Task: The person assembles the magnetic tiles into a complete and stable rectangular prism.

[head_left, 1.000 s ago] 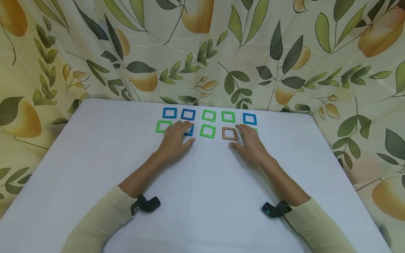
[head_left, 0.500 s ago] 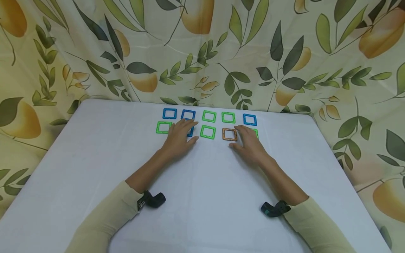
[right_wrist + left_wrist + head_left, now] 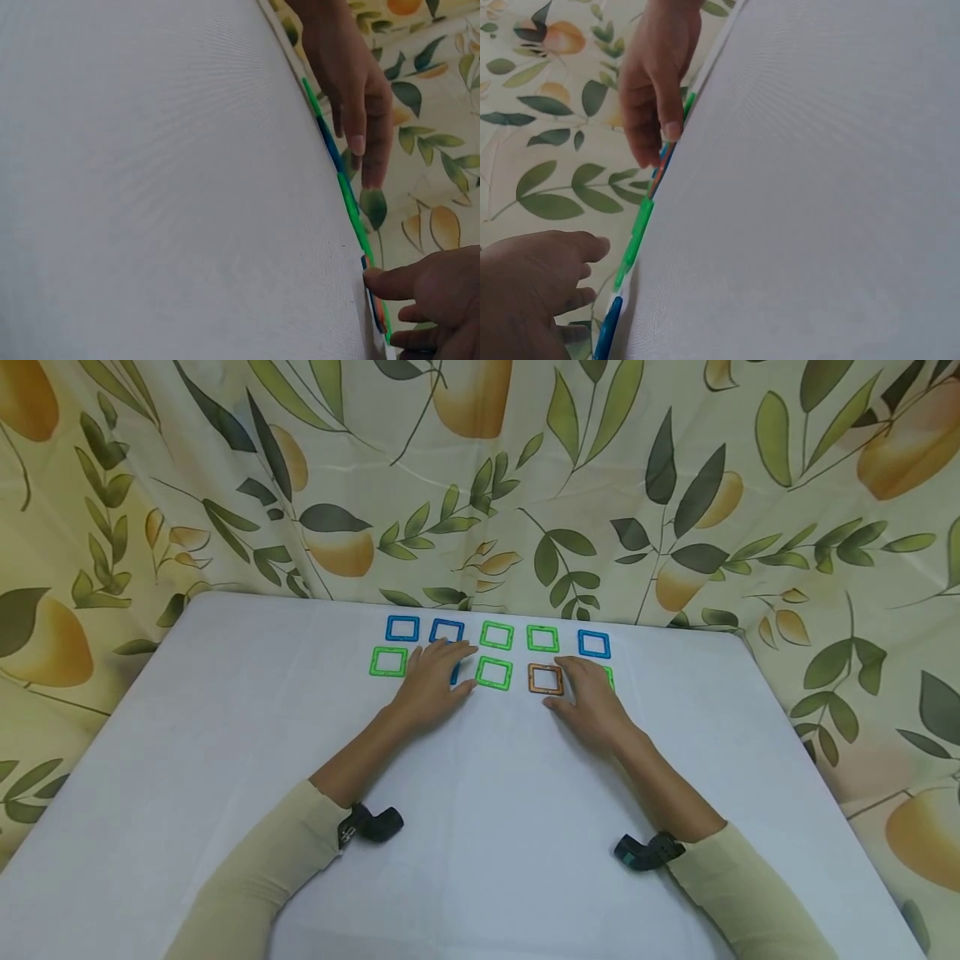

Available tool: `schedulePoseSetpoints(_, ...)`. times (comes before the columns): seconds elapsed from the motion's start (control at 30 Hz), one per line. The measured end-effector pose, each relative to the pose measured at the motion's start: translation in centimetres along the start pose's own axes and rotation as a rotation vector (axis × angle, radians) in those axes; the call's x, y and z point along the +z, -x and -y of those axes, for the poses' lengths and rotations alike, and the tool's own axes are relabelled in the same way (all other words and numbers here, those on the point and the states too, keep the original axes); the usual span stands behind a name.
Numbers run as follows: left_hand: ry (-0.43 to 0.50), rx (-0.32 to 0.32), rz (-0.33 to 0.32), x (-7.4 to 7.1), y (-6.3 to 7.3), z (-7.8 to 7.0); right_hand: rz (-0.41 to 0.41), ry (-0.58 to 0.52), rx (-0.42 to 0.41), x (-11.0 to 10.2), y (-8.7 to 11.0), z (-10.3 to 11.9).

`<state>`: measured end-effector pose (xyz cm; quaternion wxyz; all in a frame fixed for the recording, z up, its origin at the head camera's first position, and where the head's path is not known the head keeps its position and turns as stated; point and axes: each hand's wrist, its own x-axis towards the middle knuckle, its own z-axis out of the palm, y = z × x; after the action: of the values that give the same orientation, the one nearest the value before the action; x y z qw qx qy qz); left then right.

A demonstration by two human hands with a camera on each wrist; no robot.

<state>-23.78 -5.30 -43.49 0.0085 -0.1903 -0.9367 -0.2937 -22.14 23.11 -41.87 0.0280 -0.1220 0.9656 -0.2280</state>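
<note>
Square open-centred magnetic tiles lie flat in two rows. My left hand [image 3: 429,689] is spread palm down over a blue tile [image 3: 454,677] in the front row, covering most of it. Its fingertips and thumb come right up to the left side of a green tile [image 3: 493,687]. My right hand [image 3: 596,706] partly hides another green tile [image 3: 611,679] at the row's right end. Its index fingertip and thumb are at the right edge of the orange tile [image 3: 531,680]. The left wrist view shows the left hand [image 3: 525,292] with its fingers apart.
Behind, the back row has blue tiles [image 3: 402,639] and green tiles [image 3: 542,650]. A green tile [image 3: 388,675] lies left of the left hand. White cloth covers the table [image 3: 480,827], and a leaf-patterned curtain [image 3: 420,477] hangs at its far edge. Each wrist wears a black camera [image 3: 378,823].
My left hand has slid right and slightly forward over the blue tile, toward the green one. The right hand has stayed nearly still, and the tiles keep their places.
</note>
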Motion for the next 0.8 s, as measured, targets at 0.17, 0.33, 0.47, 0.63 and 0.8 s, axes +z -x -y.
schedulePoseSetpoints(0.17,0.003,0.011,-0.010,0.3,-0.4,0.0,-0.012,-0.010,-0.012,0.0,-0.3,0.1)
schedulePoseSetpoints(0.33,0.009,0.025,-0.021,0.6,-0.7,0.0,-0.010,-0.027,-0.006,0.1,-0.4,0.2)
schedulePoseSetpoints(0.47,0.009,0.029,-0.011,0.8,-0.9,-0.1,-0.005,-0.035,0.013,0.3,-0.5,0.1)
schedulePoseSetpoints(0.63,0.005,0.039,-0.012,1.0,-1.2,-0.3,-0.004,-0.046,0.009,0.4,-0.6,0.1)
schedulePoseSetpoints(0.8,-0.012,0.049,-0.014,1.2,-1.6,-0.5,-0.008,-0.049,0.002,0.4,-0.8,0.2)
